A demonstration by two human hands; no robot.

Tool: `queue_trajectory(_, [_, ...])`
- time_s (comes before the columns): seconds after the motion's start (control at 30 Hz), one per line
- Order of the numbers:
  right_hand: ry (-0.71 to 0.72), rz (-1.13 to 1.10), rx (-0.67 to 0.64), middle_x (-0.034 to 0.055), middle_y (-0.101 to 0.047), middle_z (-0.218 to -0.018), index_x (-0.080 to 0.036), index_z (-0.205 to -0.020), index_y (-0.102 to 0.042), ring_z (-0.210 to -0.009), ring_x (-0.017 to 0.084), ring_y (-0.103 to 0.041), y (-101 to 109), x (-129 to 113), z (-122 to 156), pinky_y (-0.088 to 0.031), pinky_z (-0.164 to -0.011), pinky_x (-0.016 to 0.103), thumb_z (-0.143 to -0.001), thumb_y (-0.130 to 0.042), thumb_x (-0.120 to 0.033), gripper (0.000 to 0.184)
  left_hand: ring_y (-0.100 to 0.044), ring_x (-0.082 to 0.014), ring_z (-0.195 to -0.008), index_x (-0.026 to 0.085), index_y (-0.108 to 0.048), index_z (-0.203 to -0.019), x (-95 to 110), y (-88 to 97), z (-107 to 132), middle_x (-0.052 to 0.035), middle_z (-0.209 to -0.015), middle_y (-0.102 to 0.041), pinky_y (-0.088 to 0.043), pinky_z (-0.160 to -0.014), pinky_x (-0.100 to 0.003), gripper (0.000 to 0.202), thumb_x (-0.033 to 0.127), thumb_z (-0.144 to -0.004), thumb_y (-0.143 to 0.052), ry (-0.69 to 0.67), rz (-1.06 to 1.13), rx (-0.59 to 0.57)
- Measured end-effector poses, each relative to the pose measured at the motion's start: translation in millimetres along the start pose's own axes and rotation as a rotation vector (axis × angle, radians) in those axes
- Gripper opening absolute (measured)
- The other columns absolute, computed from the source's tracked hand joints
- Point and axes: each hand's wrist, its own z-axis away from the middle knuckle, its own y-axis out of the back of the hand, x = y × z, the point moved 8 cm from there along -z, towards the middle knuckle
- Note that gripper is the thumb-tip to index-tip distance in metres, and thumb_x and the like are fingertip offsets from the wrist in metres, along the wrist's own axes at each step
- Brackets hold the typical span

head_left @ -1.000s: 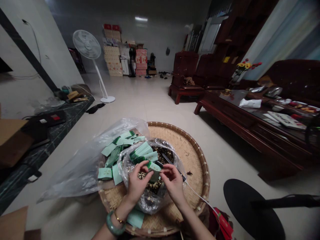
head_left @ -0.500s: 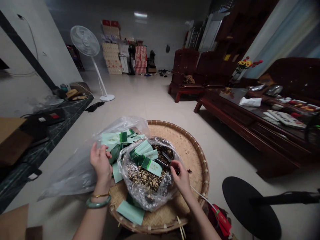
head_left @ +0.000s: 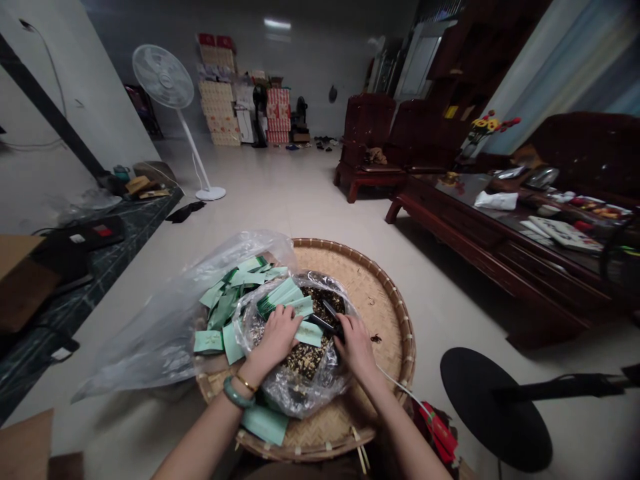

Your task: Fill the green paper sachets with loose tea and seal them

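Note:
My left hand, with a jade bangle and a gold bracelet, reaches over the clear plastic bag. Its fingers are bent onto a green paper packet; the fingertips are partly hidden. Beside it, another green packet lies across dark and pale loose dried bits in the bag. My right hand is closed round a black two-armed clamp tool, shaped like a hair straightener, its jaws apart. More green packets lie heaped to the left on a larger clear plastic bag.
Everything rests on a round woven bamboo tray. A white cord runs off its right side. Right of it stands a black round base. A dark wooden table is farther right, and a white fan stands ahead left.
My left hand has moved right and down, from the packet heap to the packets in the bag. A packet now lies at the heap's lower left. My right hand keeps its hold.

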Motion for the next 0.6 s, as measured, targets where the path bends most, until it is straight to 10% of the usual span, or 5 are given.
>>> queue_trajectory(0.27, [-0.006,-0.254,0.046,0.0111,-0.060,-0.116,-0.018,-0.120,-0.052,-0.108,0.026,-0.055,22.4,12.1,2.7,-0.044,-0.094,0.045,-0.078,-0.055,-0.018,0.043,-0.051,-0.0299,-0.090,0.019,-0.072,-0.079,-41.9,15.0,-6.2,-0.0111,-0.084,-0.066,-0.039,-0.076,-0.038,0.019,0.029,-0.085,-0.057,0.153,-0.030,0.088])
queue_trajectory(0.6, [0.103,-0.203,-0.363,0.0082,-0.064,-0.107,-0.021,-0.113,-0.057,-0.098,0.025,-0.056,16.3,-14.6,30.0,-0.045,-0.085,0.036,-0.070,-0.062,-0.008,0.045,-0.055,-0.0326,-0.092,0.016,-0.072,-0.085,-66.5,17.3,-15.0,-0.0147,-0.090,-0.070,-0.039,-0.077,-0.040,0.023,0.032,-0.084,-0.054,0.319,-0.123,0.175])
